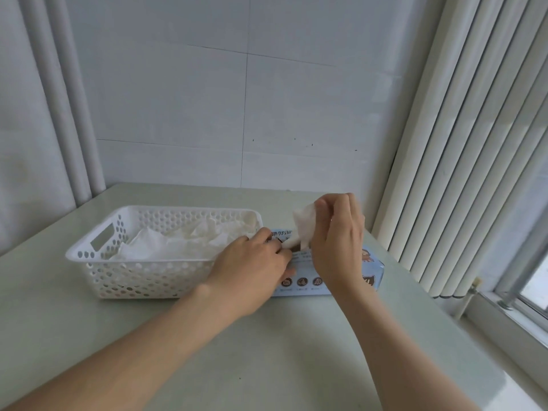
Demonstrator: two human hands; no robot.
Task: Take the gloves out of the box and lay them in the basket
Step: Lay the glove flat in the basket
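A light blue glove box [372, 269] lies on the table, to the right of a white perforated basket [142, 274]. Several thin white gloves [178, 244] lie crumpled inside the basket. My right hand [338, 241] is raised over the box and pinches a white glove [304, 225] that hangs down to the box's opening. My left hand [252, 268] rests on the box's top at its left end, fingers by the opening; much of the box is hidden behind both hands.
The pale green table [267, 351] meets a white tiled wall at the back. Vertical blinds [462, 173] hang at the right above a window sill [510, 315]. White pipes [59, 114] run down the left corner.
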